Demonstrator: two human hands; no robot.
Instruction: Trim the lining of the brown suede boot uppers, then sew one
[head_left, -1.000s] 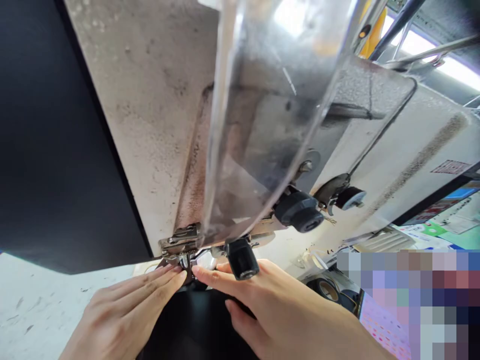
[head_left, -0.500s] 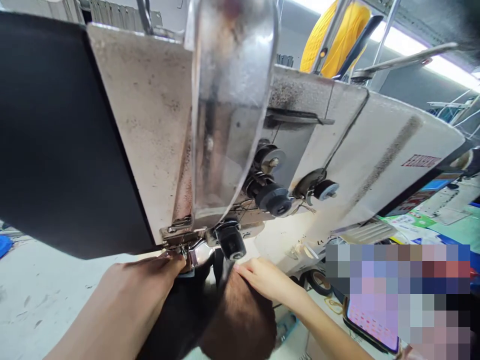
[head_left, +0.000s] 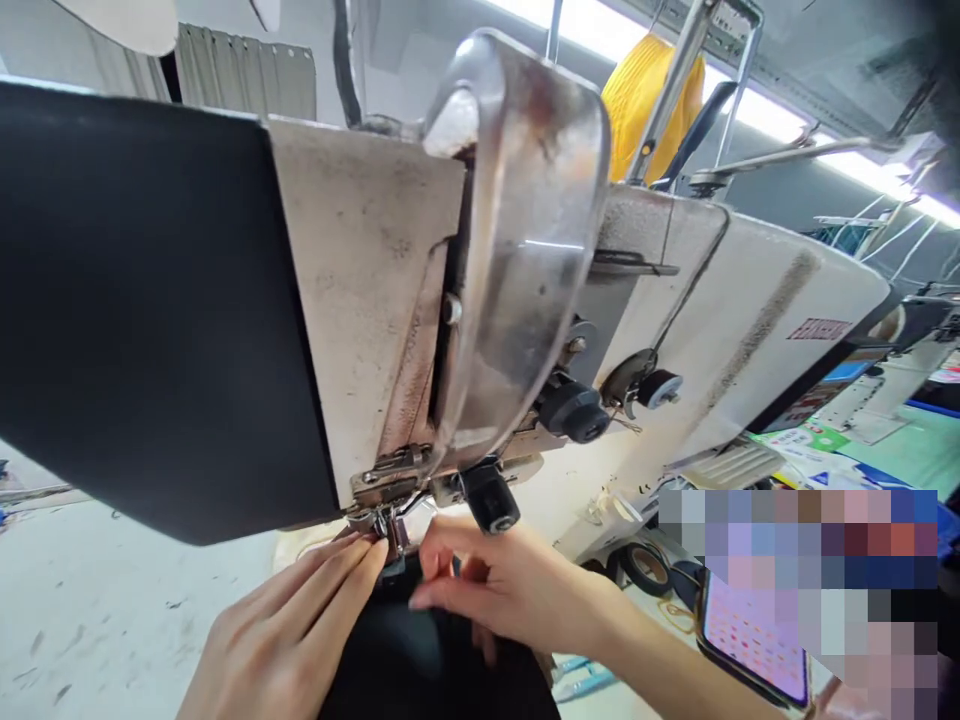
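Observation:
A sewing machine [head_left: 360, 240] fills the middle of the view, its presser foot [head_left: 390, 545] down at the needle area. Black fabric [head_left: 435, 640] lies under and in front of the foot. My left hand [head_left: 292, 620] rests at the left of the foot, fingers stretched out side by side, tips right beside the metal. Just right of the foot, above the black fabric, is my right hand [head_left: 502, 585]. Its index finger is bent and the thumb reaches left, with a small gap between them; nothing shows in that gap. The needle tip is hidden.
A black panel [head_left: 150, 310] juts out at the machine's left. Dark tension knobs [head_left: 574, 410] stick out from its front. At right lie a phone [head_left: 754, 630], a black roll [head_left: 646, 568] and a blurred-out patch. A yellow thread cone [head_left: 652, 100] stands behind.
My right hand has let go of the fabric edge and moved closer to the foot. The fabric's brown furry side no longer shows. My left fingers have straightened. The view has shifted.

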